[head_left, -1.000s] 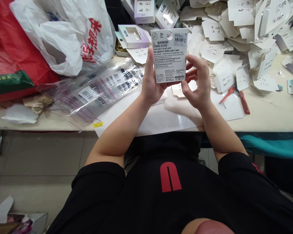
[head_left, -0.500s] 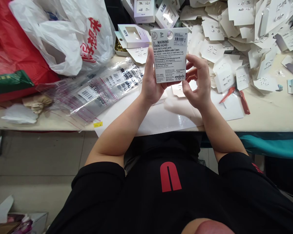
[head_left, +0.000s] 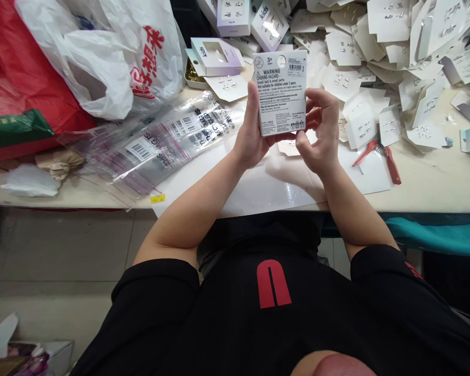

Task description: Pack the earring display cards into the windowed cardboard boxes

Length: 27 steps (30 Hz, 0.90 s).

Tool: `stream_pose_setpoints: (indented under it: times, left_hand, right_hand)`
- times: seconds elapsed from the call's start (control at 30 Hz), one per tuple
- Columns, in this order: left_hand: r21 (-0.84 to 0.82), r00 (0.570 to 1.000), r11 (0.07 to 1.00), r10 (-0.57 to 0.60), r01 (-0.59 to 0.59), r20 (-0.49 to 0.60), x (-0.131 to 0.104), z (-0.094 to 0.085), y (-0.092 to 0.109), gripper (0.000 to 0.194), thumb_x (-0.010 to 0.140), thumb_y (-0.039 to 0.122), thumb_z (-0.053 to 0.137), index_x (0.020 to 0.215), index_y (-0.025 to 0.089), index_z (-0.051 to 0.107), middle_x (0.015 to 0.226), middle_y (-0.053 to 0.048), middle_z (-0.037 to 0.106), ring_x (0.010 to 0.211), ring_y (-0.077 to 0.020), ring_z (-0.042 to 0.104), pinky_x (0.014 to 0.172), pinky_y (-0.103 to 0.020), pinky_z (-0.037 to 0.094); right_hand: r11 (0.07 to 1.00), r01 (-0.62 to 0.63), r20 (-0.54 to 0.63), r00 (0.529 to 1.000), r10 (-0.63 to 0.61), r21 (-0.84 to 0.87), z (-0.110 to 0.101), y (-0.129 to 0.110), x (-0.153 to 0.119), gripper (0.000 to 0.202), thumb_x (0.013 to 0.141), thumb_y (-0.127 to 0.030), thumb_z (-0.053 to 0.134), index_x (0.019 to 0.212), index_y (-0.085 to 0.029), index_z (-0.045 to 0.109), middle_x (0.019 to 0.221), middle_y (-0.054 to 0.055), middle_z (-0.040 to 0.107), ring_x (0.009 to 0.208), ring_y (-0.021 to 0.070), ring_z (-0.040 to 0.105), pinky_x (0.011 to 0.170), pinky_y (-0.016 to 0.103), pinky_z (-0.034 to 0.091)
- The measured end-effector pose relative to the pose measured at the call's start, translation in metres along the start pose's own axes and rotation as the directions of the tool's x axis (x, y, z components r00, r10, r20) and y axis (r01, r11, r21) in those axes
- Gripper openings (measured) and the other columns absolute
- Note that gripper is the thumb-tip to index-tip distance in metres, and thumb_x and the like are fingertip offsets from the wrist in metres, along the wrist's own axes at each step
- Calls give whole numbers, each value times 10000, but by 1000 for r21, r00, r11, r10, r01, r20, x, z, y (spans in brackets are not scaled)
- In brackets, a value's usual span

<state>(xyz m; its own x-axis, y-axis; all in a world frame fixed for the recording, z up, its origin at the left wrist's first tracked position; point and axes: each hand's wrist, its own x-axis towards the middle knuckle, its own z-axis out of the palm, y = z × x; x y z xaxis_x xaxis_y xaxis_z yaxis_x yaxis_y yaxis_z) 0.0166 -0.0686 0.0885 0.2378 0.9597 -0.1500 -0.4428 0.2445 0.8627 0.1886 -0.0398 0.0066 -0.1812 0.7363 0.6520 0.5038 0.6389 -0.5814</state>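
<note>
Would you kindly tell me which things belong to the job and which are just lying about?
In the job, seemingly:
- white printed cardboard box, held in the left hand, right hand at its edge

Lying about, seemingly:
- white plastic bag, red lettering
- glossy red bag, green band

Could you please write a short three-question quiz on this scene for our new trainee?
1. Multiple choice: which large word is printed on the box held up in front of the wearer?
A) FRAGILE
B) WARNING
C) SAMPLE
2. True or false: the red-handled tool lies to the right of the right hand.
3. Short answer: which of the wearer's hands is nearer the clear bags?

Key:
1. B, WARNING.
2. True.
3. The left hand.
</note>
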Motion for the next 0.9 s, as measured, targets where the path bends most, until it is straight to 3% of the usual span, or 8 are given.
stream_pose_setpoints:
  times: [0.07, 0.2, 0.4, 0.67, 0.9]
  left_hand:
    - [-16, 999, 1000, 25, -25, 23, 0, -1, -1, 904, 1022, 887, 294, 1559, 237, 620, 1229, -177, 781, 1335, -408, 714, 1010, -500, 710]
    - [-10, 997, 999, 44, -43, 66, 2, -6, -3, 936, 1062, 840, 163, 1549, 197, 636, 1202, -179, 780, 1345, -388, 711, 1031, -487, 705]
    - [55, 997, 997, 55, -58, 52, 3, -9, -4, 955, 1061, 838, 114, 1547, 214, 648, 1109, -155, 797, 1287, -372, 738, 1014, -478, 706]
    - [29, 996, 998, 49, -51, 72, 4, -11, -4, 946, 1016, 899, 250, 1515, 205, 655, 1182, -171, 775, 1232, -377, 750, 988, -452, 711]
    - [4, 994, 998, 70, -70, 87, 10, -21, -11, 894, 1044, 872, 311, 1477, 184, 683, 1172, -187, 769, 1247, -382, 749, 929, -424, 722]
  right_hand:
    - [1000, 9, -6, 1000, -9, 16, 1, 1, 0, 539, 1014, -489, 588, 1521, -402, 429, 1218, 60, 582, 978, 250, 709, 778, 458, 704]
    - [1000, -4, 10, 1000, 4, 8, 2, 4, -1, 560, 1013, -511, 599, 1528, -402, 408, 1223, 64, 578, 1010, 266, 705, 815, 492, 706]
    - [998, 32, 9, 999, -33, 62, 1, 5, -1, 577, 1022, -542, 589, 1550, -419, 392, 1229, 61, 572, 1031, 270, 706, 840, 497, 697]
    - [999, -20, 47, 999, 18, 45, 2, 12, -3, 614, 1000, -537, 620, 1552, -407, 384, 1261, 75, 577, 1103, 306, 697, 901, 556, 682]
    - [999, -32, 35, 999, 31, 36, 3, 5, -2, 546, 1007, -532, 585, 1500, -397, 393, 1212, 67, 565, 1015, 283, 690, 858, 536, 684]
